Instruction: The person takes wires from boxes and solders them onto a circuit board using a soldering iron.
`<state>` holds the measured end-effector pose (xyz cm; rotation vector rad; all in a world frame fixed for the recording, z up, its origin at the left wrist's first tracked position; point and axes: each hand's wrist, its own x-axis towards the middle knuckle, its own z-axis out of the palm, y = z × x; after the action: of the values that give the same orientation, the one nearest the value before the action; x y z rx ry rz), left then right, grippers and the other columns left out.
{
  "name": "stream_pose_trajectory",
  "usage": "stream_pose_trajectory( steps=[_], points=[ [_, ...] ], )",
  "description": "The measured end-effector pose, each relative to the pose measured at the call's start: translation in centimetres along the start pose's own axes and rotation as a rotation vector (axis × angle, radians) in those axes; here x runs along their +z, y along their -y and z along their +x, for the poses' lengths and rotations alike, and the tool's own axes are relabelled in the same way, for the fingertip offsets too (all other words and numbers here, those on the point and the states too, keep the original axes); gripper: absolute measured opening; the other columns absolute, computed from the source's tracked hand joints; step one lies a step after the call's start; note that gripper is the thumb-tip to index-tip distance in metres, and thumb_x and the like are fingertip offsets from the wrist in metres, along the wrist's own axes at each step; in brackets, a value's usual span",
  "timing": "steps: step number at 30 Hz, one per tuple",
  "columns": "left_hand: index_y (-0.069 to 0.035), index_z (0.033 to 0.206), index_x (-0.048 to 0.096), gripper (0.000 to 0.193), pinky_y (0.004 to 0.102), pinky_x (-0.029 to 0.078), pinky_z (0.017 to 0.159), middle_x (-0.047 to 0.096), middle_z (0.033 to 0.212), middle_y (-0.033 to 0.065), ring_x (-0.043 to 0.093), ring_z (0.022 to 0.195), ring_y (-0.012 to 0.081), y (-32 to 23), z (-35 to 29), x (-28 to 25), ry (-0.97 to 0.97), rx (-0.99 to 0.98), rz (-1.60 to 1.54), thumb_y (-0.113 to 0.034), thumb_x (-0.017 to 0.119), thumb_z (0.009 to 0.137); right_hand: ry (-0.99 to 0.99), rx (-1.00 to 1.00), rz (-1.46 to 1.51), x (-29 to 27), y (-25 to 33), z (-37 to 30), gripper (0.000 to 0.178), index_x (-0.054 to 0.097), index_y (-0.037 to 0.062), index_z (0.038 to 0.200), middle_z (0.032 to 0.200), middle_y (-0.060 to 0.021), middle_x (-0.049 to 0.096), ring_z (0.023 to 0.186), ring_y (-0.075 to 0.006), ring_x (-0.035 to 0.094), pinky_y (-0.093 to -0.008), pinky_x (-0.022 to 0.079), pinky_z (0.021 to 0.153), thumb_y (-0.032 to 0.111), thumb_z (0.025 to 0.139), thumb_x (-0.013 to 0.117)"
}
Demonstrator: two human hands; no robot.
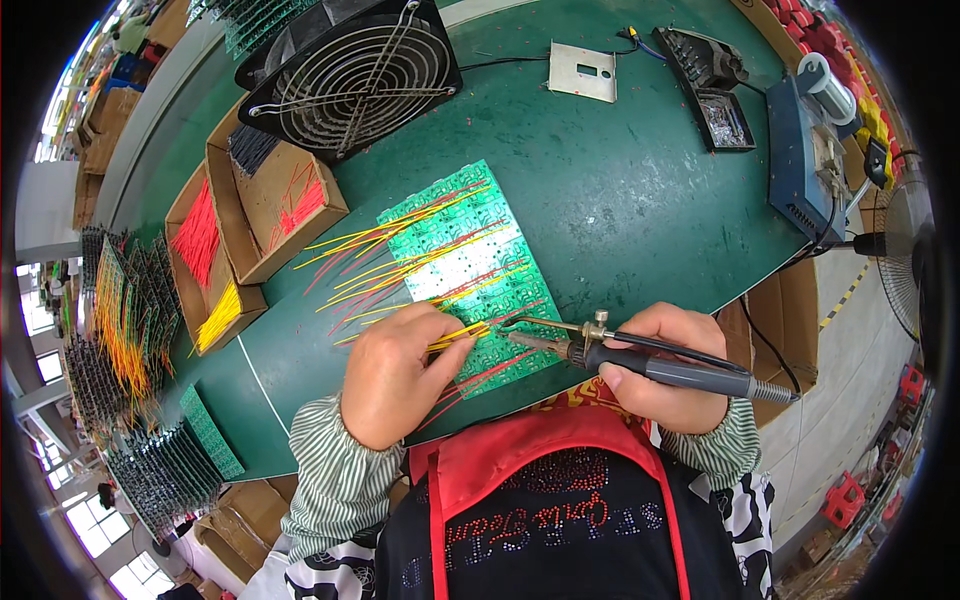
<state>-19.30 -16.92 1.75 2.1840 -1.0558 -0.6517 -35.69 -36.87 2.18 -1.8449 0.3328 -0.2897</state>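
Observation:
A green circuit board panel (516,248) lies on the bench, with rows of red and yellow wires fanning out past its left side. My left hand (393,368) pinches yellow wires (462,334) between thumb and fingers over the lower part of the panel. In my right hand (672,402) is a soldering iron (668,370) with a grey and black handle. Its tip and a thin curved feed tube point left and meet the panel area close beside my left fingertips. Whether the tip touches a pad cannot be made out.
Cardboard trays (252,262) of cut wires stand at the left, below a black box fan (365,85). Stacked wired boards (125,300) line the far left. A blue soldering station (800,160) with a solder reel (828,90) and a black tray (722,120) occupy the back right.

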Motion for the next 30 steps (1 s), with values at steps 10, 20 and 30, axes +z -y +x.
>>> stream_pose_trajectory(
  steps=[10, 20, 30],
  points=[
    [-0.001, 0.083, 0.065, 0.012, 0.0365, 0.044, 0.056, 0.058, 0.074, 0.0119, 0.056, 0.061, 0.0271, 0.2, 0.3, -0.1, 0.026, 0.000, 0.004, -0.012, 0.066, 0.079, 0.011, -0.030, -0.003, 0.1, 0.0, 0.5, 0.017, 0.061, 0.0022, 0.078, 0.066, -0.0058, 0.065, 0.055, -0.0137, 0.063, -0.0247, 0.048, 0.052, 0.007, 0.067, 0.073],
    [0.000, 0.083, 0.064, 0.012, 0.0360, 0.043, 0.054, 0.057, 0.074, 0.0117, 0.056, 0.059, 0.0260, 0.2, 0.4, -0.1, 0.054, -0.018, -0.013, -0.012, 0.065, 0.079, 0.024, -0.002, 0.029, 0.2, -0.3, 0.4, 0.017, 0.061, 0.0026, 0.078, 0.066, -0.0054, 0.064, 0.055, -0.0139, 0.063, -0.0250, 0.048, 0.052, 0.008, 0.067, 0.074],
    [0.000, 0.082, 0.064, 0.012, 0.0351, 0.044, 0.054, 0.058, 0.074, 0.0113, 0.056, 0.058, 0.0251, 0.1, 0.3, -0.2, 0.051, -0.007, 0.006, -0.012, 0.066, 0.079, -0.002, -0.054, -0.045, -0.7, 0.3, 0.3, 0.017, 0.062, 0.0023, 0.079, 0.068, -0.0057, 0.066, 0.057, -0.0132, 0.064, -0.0246, 0.048, 0.053, 0.009, 0.068, 0.074]
  ],
)
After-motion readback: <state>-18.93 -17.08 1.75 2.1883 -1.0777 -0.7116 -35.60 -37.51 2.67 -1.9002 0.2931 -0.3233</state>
